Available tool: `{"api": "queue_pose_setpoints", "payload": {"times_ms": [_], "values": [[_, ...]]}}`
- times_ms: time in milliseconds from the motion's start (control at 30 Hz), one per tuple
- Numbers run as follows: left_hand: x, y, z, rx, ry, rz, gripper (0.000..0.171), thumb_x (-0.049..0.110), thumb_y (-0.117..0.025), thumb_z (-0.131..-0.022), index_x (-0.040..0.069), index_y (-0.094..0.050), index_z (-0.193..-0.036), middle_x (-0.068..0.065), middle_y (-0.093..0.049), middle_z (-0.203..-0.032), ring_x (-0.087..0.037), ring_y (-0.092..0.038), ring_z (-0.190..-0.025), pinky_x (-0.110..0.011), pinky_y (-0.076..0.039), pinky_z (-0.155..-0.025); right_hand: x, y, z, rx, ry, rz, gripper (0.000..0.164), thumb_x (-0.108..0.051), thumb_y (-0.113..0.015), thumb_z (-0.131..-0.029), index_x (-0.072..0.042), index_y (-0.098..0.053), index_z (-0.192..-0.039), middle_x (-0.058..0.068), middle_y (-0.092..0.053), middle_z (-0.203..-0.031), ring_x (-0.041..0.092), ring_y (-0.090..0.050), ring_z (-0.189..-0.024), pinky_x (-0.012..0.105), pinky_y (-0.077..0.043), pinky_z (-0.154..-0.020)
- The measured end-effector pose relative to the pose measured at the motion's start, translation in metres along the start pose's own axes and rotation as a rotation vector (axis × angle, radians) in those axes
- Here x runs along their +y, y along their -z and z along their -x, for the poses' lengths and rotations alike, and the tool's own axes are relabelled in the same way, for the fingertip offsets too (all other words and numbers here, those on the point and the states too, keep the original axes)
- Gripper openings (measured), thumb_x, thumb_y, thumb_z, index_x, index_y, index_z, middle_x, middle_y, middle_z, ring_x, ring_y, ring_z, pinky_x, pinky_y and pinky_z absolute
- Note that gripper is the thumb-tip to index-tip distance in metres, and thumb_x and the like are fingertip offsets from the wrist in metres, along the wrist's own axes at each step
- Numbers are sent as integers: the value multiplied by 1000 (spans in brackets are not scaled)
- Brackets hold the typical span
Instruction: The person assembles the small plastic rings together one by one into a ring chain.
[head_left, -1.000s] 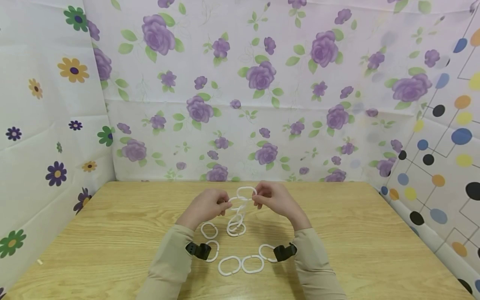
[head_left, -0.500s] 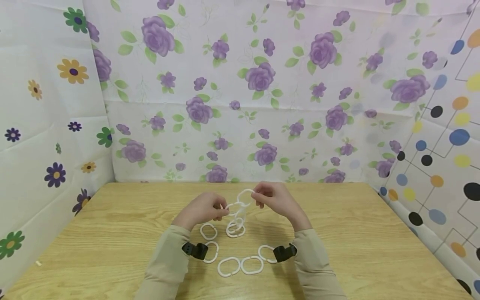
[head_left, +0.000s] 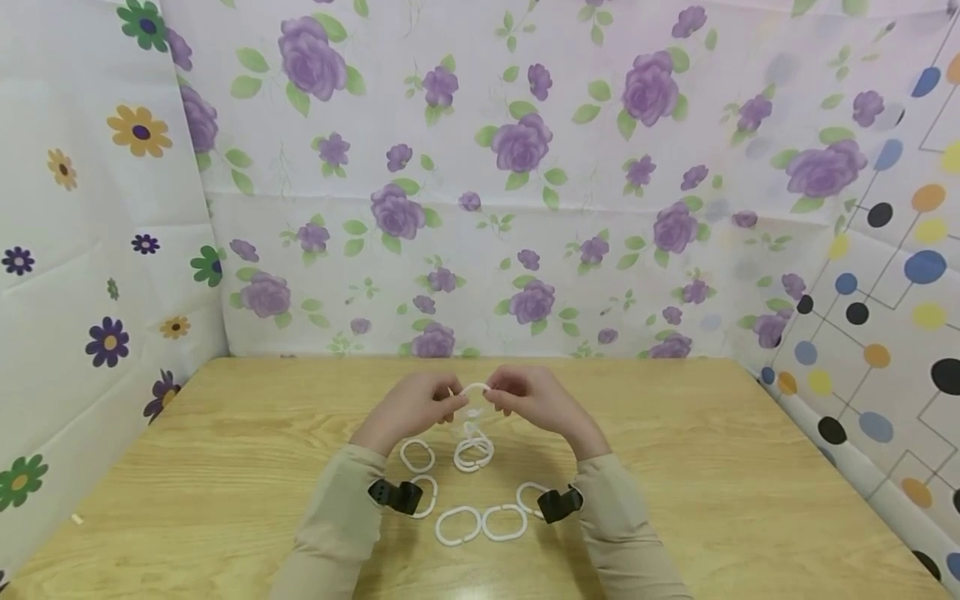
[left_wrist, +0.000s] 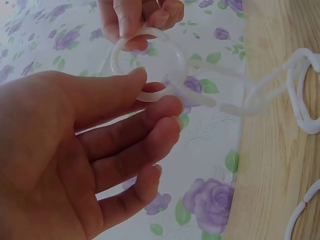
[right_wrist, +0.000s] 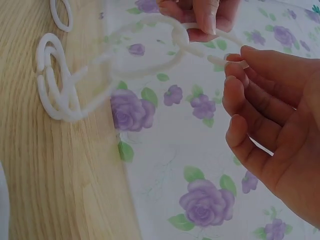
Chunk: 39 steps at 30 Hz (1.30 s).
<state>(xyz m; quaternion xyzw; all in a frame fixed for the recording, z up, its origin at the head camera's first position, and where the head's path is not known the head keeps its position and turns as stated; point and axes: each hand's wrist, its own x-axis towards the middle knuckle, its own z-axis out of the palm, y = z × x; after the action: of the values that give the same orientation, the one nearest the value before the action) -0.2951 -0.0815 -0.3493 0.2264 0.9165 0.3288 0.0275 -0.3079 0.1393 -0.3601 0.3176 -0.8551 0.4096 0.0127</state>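
Note:
Both hands hold the same white plastic chain link (head_left: 475,386) above the table. My left hand (head_left: 420,405) pinches one side of it between thumb and fingertips. My right hand (head_left: 536,407) pinches the opposite side; in the right wrist view, the link's (right_wrist: 229,36) end shows at its fingertips. From this link a short chain of joined white links (left_wrist: 240,107) hangs down. Its lower links (head_left: 473,455) lie bunched on the table, below and between the hands. Fingers partly cover the held link.
On the wooden table (head_left: 675,483) several loose white links lie in a curve nearer the body, among them one left link (head_left: 417,456) and two front links, a left one (head_left: 459,526) and a right one (head_left: 505,523). A flowered cloth (head_left: 480,250) stands behind the table.
My right hand has moved left, closer to my left hand. My left hand has shifted slightly right and now pinches the top link that my right hand holds. The view has tilted slightly.

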Motion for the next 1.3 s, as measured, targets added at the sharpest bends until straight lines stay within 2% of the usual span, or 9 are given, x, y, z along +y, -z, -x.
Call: {"api": "queue_pose_setpoints", "payload": {"times_ms": [233,400,533,633,733,900,1067,1167,1300], "values": [[2,3,-3,129,7,14,19,23,-59,-97,9,-64,-85,-6,-66,-72,-11,-53,-61,-26,-42,-58,2,5,2,-44,2,43,7,-14,-61,-95,-8,-64,-98,9,-68,-79,11,-60,-64,24,-50,-61],[4,4,-4,235,7,26,18,23,-59,-97,8,-66,-89,-5,-67,-74,-11,-55,-63,-27,-43,-60,8,9,9,-216,-31,198,3,-11,-67,-90,-8,-66,-91,3,-68,-81,8,-59,-70,22,-49,-66],[4,4,-4,256,4,20,19,23,-60,-97,7,-67,-90,-2,-67,-73,-10,-56,-63,-27,-42,-59,17,10,18,-420,-193,336,7,-11,-72,-82,-13,-67,-86,-4,-64,-81,6,-55,-73,22,-46,-68],[4,4,-4,241,6,24,19,23,-60,-97,7,-67,-90,-3,-67,-73,-10,-55,-63,-27,-42,-58,23,6,25,-558,-342,312,12,-13,-78,-78,-14,-68,-83,-8,-61,-79,7,-51,-73,23,-42,-67],[1,3,-3,224,18,27,19,23,-60,-97,8,-66,-86,-5,-67,-73,-11,-54,-61,-27,-42,-58,26,1,27,-626,-417,253,18,-15,-83,-74,-14,-66,-79,-8,-58,-75,7,-48,-70,22,-39,-66],[-5,1,-2,183,17,19,18,20,-61,-96,7,-65,-85,-4,-67,-70,-11,-55,-61,-27,-44,-60,28,-8,27,-628,-400,253,20,-4,-79,-74,-14,-63,-69,-8,-53,-66,8,-42,-62,21,-35,-60],[-7,-2,-2,142,0,10,17,19,-60,-96,8,-65,-84,-2,-66,-68,-10,-56,-60,-27,-44,-60,31,-8,25,-637,-331,268,18,1,-71,-77,-11,-63,-68,-8,-51,-61,6,-39,-56,20,-32,-55],[-7,-1,-2,129,-4,-1,19,20,-59,-97,9,-66,-84,-2,-66,-67,-10,-54,-61,-27,-42,-61,33,-2,24,-593,-251,252,10,-3,-69,-80,-10,-64,-75,-9,-51,-65,5,-41,-59,19,-34,-58],[-5,0,-2,118,-8,-4,20,21,-58,-98,7,-66,-85,-5,-66,-69,-11,-53,-61,-28,-41,-61,35,5,21,-480,-131,192,5,-8,-63,-86,-9,-59,-83,-7,-49,-70,5,-42,-61,19,-37,-60]]}}
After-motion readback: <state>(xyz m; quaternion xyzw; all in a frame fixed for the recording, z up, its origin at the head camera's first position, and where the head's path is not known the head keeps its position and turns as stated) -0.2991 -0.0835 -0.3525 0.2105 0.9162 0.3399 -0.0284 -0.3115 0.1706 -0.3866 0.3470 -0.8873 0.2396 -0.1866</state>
